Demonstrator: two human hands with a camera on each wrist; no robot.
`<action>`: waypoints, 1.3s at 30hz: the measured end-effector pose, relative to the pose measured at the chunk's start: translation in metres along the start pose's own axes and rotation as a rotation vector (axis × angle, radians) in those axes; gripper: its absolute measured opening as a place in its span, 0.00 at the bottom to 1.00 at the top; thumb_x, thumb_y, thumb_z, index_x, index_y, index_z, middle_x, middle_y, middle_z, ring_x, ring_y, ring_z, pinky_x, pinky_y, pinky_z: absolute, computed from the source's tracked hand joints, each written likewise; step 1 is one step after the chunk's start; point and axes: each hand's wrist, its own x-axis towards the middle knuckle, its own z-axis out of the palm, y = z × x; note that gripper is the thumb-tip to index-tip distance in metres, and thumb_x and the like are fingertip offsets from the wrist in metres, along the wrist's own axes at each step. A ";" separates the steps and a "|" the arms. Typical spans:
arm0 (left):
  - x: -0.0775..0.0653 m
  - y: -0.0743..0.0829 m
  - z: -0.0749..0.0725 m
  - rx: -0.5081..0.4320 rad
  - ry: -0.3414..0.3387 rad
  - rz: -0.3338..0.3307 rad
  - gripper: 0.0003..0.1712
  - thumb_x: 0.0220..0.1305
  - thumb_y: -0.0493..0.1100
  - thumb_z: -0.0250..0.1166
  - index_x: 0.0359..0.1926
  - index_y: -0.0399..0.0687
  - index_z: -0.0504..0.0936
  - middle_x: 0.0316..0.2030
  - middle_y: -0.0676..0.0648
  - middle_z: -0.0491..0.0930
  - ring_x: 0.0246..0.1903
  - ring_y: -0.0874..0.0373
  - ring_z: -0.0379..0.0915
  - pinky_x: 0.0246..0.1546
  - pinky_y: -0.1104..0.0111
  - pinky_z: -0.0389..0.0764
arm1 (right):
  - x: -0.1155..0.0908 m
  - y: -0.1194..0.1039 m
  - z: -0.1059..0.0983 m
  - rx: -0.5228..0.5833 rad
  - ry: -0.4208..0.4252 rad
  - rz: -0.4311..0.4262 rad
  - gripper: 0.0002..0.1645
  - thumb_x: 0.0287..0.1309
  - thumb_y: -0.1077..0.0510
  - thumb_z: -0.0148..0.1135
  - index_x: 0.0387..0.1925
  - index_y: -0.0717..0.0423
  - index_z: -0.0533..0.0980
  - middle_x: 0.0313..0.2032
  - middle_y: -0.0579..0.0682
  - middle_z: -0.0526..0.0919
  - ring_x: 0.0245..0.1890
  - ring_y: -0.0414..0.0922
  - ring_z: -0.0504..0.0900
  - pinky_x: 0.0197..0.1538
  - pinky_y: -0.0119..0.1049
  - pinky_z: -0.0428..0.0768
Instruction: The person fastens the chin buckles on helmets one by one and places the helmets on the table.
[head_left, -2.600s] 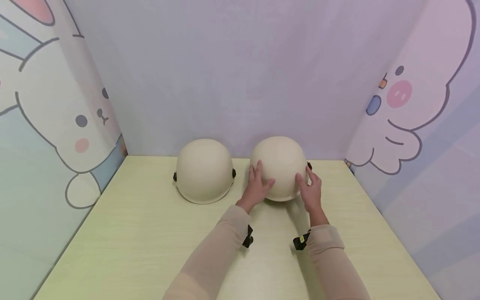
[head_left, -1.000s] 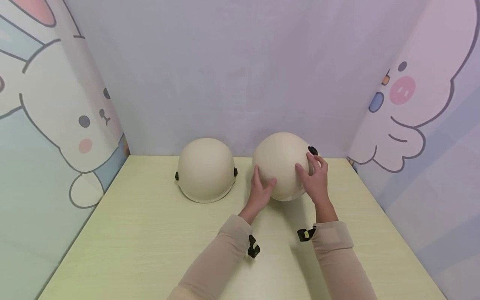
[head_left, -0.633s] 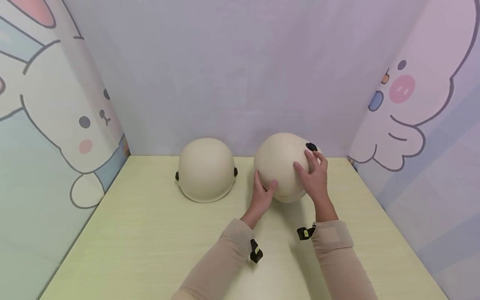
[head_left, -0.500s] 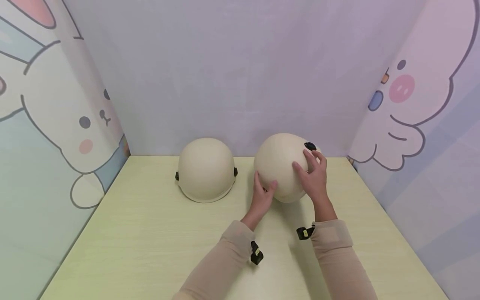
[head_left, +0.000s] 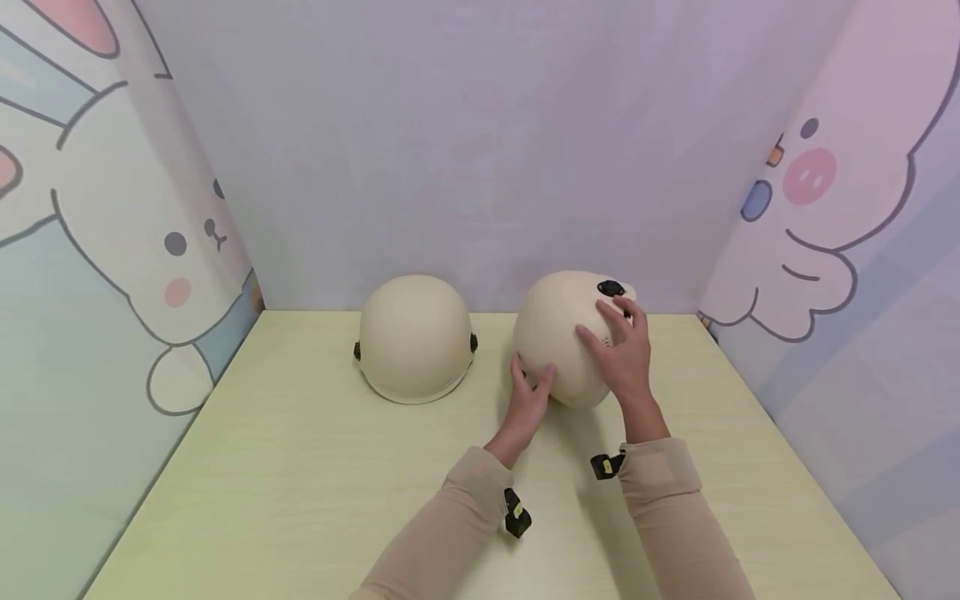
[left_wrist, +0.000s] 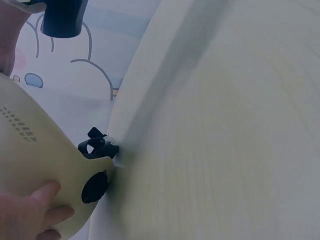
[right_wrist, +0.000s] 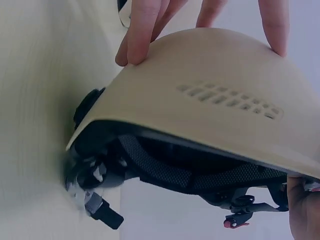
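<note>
I have my left hand (head_left: 529, 403) and right hand (head_left: 629, 357) gripping the tilted helmet (head_left: 555, 333), fingers half-spread, near the back of the surface (head_left: 300, 492). Uneven pressure could let its smooth, rounded shell slip.

— Inspection of the right helmet (head_left: 558, 342): what is obscured?

— In the head view, its hollow (right_wrist: 172, 159) is hidden behind the shell. The vents (head_left: 606, 341), partly behind the right hand (head_left: 630, 358), are too small to count. Contact of its low side with the table (head_left: 300, 483) cannot be confirmed.

— Blur?

— Strap fittings (right_wrist: 102, 210), right wrist view, partly smeared.

— Cut-offs?

— The left hand (left_wrist: 27, 214) is cropped in the left wrist view. Both sleeves (head_left: 446, 533) and the table run out of the head view on the near side.

— The left helmet (head_left: 416, 337)?

— Interior hidden beneath its shell.
</note>
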 end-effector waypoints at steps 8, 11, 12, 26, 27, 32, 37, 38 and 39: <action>0.001 -0.004 0.001 -0.070 -0.045 -0.021 0.49 0.71 0.62 0.54 0.78 0.53 0.34 0.74 0.39 0.41 0.68 0.43 0.54 0.58 0.51 0.68 | -0.001 -0.003 0.007 0.016 0.001 -0.081 0.27 0.46 0.62 0.77 0.51 0.66 0.80 0.60 0.60 0.70 0.66 0.56 0.63 0.63 0.55 0.62; 0.001 -0.004 0.000 -0.018 -0.036 0.002 0.48 0.72 0.62 0.53 0.78 0.52 0.36 0.75 0.40 0.41 0.69 0.43 0.52 0.60 0.51 0.66 | -0.003 -0.006 0.009 0.018 -0.014 -0.096 0.27 0.47 0.63 0.76 0.51 0.67 0.80 0.60 0.61 0.70 0.65 0.57 0.64 0.62 0.56 0.63; 0.001 -0.004 -0.001 0.007 -0.035 0.016 0.47 0.72 0.61 0.52 0.78 0.51 0.36 0.75 0.41 0.41 0.69 0.43 0.50 0.61 0.50 0.64 | -0.003 -0.006 0.009 0.017 -0.016 -0.104 0.27 0.48 0.63 0.76 0.51 0.67 0.80 0.60 0.61 0.70 0.65 0.57 0.64 0.62 0.56 0.63; 0.002 -0.002 -0.009 0.217 -0.032 0.108 0.49 0.71 0.65 0.51 0.78 0.50 0.37 0.75 0.41 0.41 0.71 0.42 0.42 0.65 0.47 0.54 | -0.008 -0.007 0.014 0.016 -0.015 -0.121 0.26 0.52 0.66 0.71 0.54 0.68 0.77 0.64 0.61 0.66 0.58 0.58 0.71 0.51 0.50 0.75; 0.003 -0.002 -0.011 0.241 -0.033 0.124 0.49 0.71 0.64 0.51 0.78 0.50 0.37 0.75 0.41 0.41 0.71 0.41 0.42 0.65 0.47 0.53 | -0.009 -0.007 0.013 0.030 -0.018 -0.111 0.26 0.54 0.66 0.70 0.55 0.68 0.77 0.65 0.61 0.66 0.53 0.58 0.74 0.46 0.45 0.78; 0.009 0.006 -0.022 0.379 -0.031 0.189 0.49 0.69 0.68 0.50 0.78 0.57 0.38 0.75 0.42 0.38 0.70 0.38 0.44 0.63 0.44 0.55 | -0.013 -0.008 0.008 0.111 -0.021 -0.052 0.25 0.60 0.66 0.65 0.59 0.65 0.75 0.66 0.59 0.64 0.35 0.51 0.80 0.33 0.24 0.75; 0.017 0.022 -0.034 0.465 -0.046 0.221 0.48 0.67 0.72 0.47 0.78 0.63 0.38 0.76 0.43 0.33 0.68 0.32 0.47 0.58 0.38 0.59 | -0.017 -0.012 0.000 0.164 -0.052 0.018 0.24 0.65 0.64 0.59 0.61 0.66 0.72 0.67 0.59 0.62 0.36 0.34 0.77 0.29 0.22 0.75; 0.018 0.024 -0.036 0.476 -0.051 0.225 0.48 0.67 0.72 0.47 0.78 0.63 0.38 0.76 0.44 0.32 0.68 0.31 0.47 0.57 0.37 0.60 | -0.018 -0.015 -0.002 0.171 -0.063 0.031 0.24 0.66 0.64 0.58 0.62 0.67 0.71 0.67 0.60 0.61 0.36 0.32 0.76 0.28 0.23 0.76; 0.020 0.027 -0.037 0.487 -0.053 0.229 0.47 0.67 0.72 0.46 0.78 0.64 0.38 0.76 0.44 0.31 0.68 0.31 0.46 0.57 0.36 0.60 | -0.019 -0.019 -0.004 0.180 -0.076 0.044 0.24 0.66 0.65 0.57 0.62 0.69 0.70 0.67 0.61 0.60 0.37 0.30 0.75 0.26 0.23 0.77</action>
